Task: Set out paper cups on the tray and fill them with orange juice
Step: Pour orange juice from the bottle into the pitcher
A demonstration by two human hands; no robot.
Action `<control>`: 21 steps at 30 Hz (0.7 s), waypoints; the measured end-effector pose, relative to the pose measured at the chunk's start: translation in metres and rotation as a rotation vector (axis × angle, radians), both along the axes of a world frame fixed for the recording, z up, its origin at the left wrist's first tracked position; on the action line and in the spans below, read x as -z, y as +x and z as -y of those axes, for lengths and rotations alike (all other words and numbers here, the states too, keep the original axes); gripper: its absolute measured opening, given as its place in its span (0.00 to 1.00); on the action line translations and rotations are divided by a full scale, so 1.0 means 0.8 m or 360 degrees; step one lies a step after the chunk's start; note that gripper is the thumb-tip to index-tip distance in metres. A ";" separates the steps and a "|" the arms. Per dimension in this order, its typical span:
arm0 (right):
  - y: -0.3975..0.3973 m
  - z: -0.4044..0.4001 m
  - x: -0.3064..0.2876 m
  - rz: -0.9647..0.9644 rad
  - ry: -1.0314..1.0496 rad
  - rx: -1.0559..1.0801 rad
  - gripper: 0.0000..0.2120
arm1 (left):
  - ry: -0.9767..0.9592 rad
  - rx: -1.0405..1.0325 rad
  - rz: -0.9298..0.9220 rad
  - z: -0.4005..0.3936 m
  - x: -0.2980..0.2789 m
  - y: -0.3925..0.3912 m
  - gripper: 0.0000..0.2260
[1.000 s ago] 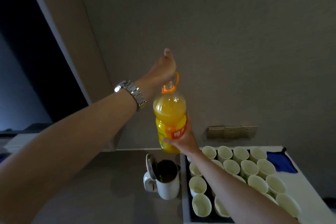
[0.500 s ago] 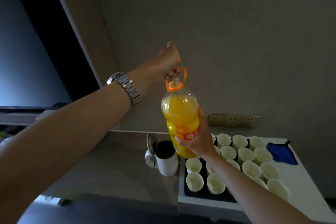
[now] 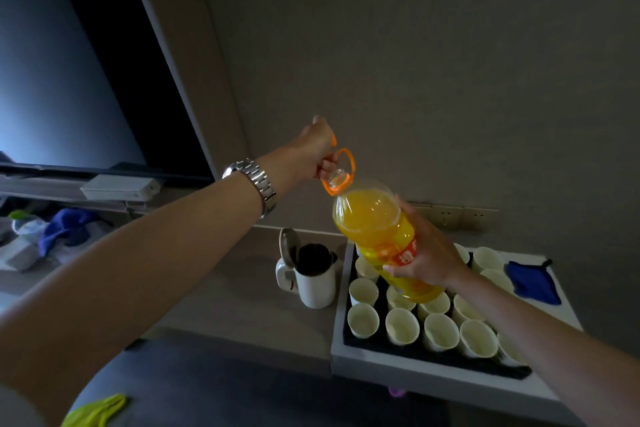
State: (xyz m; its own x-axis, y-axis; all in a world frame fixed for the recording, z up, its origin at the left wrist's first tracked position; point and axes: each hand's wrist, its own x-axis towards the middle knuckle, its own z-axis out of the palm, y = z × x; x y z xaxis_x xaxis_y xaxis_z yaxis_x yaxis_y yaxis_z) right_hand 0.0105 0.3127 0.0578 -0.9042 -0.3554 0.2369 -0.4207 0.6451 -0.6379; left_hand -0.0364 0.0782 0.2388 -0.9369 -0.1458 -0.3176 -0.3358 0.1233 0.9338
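Grey desk runs along the wall, carrying a white tray with a dark inner bed where rows of empty paper cups stand upright. Above the tray's far left part hangs the orange juice bottle, nearly full, tilted with its open mouth toward the left. It looks heavy and its smooth plastic may slip, so the wide body near the label seems the surest hold, with the neck loop as a steadying point. The right hand wraps the labelled body. The left hand is closed at the neck beside the orange handle loop, apparently holding the orange cap. A white kettle, lid up, stands just beside the tray.
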 end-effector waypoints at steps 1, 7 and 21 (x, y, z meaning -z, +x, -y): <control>-0.001 -0.004 -0.001 0.0004 0.0058 -0.0017 0.64 | 0.0004 -0.0004 0.0014 0.000 0.006 -0.001 0.17; -0.004 -0.016 -0.004 0.0065 0.0314 -0.0131 0.65 | 0.0019 -0.0025 0.0078 0.008 0.043 -0.003 0.19; -0.015 -0.001 0.002 0.0278 0.0696 -0.0234 0.61 | 0.0134 -0.0067 0.0235 0.041 0.112 0.000 0.22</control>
